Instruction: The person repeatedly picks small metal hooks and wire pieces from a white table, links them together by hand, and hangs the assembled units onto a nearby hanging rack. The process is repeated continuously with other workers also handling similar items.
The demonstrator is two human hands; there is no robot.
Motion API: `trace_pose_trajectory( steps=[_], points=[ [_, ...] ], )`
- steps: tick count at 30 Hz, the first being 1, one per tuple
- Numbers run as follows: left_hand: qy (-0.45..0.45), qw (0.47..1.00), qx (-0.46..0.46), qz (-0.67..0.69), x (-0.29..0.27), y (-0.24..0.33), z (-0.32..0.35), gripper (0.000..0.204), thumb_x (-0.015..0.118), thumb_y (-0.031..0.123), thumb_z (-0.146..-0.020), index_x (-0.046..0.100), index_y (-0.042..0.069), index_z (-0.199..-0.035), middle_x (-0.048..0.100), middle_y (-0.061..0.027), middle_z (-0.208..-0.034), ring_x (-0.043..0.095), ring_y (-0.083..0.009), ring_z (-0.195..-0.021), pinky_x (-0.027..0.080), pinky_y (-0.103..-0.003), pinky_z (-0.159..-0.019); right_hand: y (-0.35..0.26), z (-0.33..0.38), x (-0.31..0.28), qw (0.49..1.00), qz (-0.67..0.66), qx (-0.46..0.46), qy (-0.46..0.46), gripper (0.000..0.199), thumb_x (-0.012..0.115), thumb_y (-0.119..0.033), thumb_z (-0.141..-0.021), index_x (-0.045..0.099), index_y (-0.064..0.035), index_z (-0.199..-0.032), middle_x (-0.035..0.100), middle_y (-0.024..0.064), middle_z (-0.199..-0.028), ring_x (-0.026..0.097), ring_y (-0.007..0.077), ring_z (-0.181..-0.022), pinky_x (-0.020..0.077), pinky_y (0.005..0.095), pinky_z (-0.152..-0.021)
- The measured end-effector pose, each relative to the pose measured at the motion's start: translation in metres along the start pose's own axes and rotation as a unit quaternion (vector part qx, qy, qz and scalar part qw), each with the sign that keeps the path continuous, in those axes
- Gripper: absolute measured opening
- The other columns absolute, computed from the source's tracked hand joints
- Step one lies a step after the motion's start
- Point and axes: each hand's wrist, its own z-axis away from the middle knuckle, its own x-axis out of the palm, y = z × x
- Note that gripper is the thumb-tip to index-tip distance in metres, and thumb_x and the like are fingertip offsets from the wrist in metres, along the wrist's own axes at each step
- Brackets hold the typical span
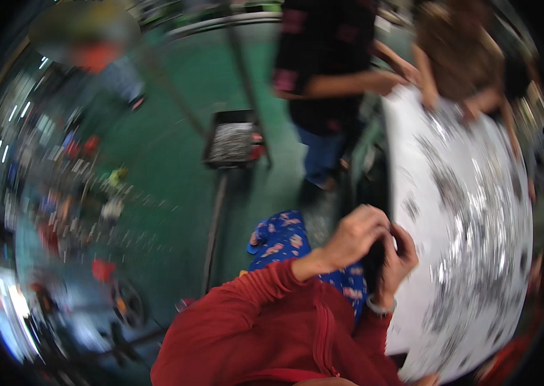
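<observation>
My left hand (357,235) and my right hand (400,258) meet in front of me, just off the near left edge of a white table (407,174). Both have curled fingers, with the tips pinched together; whatever is between them is hidden or too small to make out. A pale band circles my right wrist. To the right of my hands, many small silvery metal pieces (455,248) lie scattered over the tabletop, smeared by motion.
A black bin (211,157) full of silvery pieces stands left of the table, near a long thin pole (215,228). Two people (326,71) (461,58) work at the table's far end, hands over it. Blurred equipment and a wheel (129,302) are at the left.
</observation>
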Motion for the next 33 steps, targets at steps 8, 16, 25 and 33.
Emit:
trace_pose_trajectory(
  steps=[8,16,25,33],
  points=[
    [0.224,0.973,-0.023,-0.051,-0.066,0.013,0.038,0.009,0.060,0.010,-0.092,0.060,0.001,-0.096,0.059,-0.0105,-0.091,0.061,-0.0276,-0.078,0.050,-0.036,-0.068,-0.015,0.014,0.072,0.971,-0.042,-0.020,-0.237,0.024,0.062,0.005,-0.089,0.062,0.0075,-0.113,0.065,0.0092,-0.097,0.061,0.0133,-0.084,0.0512,0.0244,-0.077],
    [0.380,0.918,-0.034,-0.105,-0.121,0.037,0.108,0.010,0.063,0.009,-0.089,0.059,0.000,-0.092,0.062,-0.0093,-0.093,0.062,-0.0263,-0.088,0.050,-0.036,-0.076,-0.011,0.061,0.126,0.917,-0.077,-0.004,-0.391,0.037,0.062,0.006,-0.088,0.056,0.0051,-0.125,0.065,0.0084,-0.097,0.061,0.0122,-0.083,0.0523,0.0253,-0.076],
    [0.401,0.899,-0.035,-0.171,-0.142,0.036,0.133,0.011,0.063,0.009,-0.088,0.056,0.001,-0.090,0.061,-0.0104,-0.089,0.061,-0.0284,-0.085,0.049,-0.038,-0.076,-0.014,0.091,0.154,0.917,-0.092,-0.015,-0.387,0.021,0.063,0.007,-0.088,0.063,0.0073,-0.109,0.066,0.0119,-0.101,0.063,0.0165,-0.089,0.0563,0.0288,-0.080],
    [0.493,0.847,-0.054,-0.190,-0.167,0.059,0.181,0.009,0.065,0.002,-0.088,0.059,-0.001,-0.095,0.065,-0.0103,-0.097,0.065,-0.0212,-0.091,0.052,-0.031,-0.080,-0.028,0.131,0.184,0.838,-0.077,-0.156,-0.518,0.022,0.062,0.014,-0.085,0.067,0.0041,-0.104,0.063,0.0070,-0.092,0.060,0.0122,-0.083,0.0502,0.0238,-0.074]
  ],
)
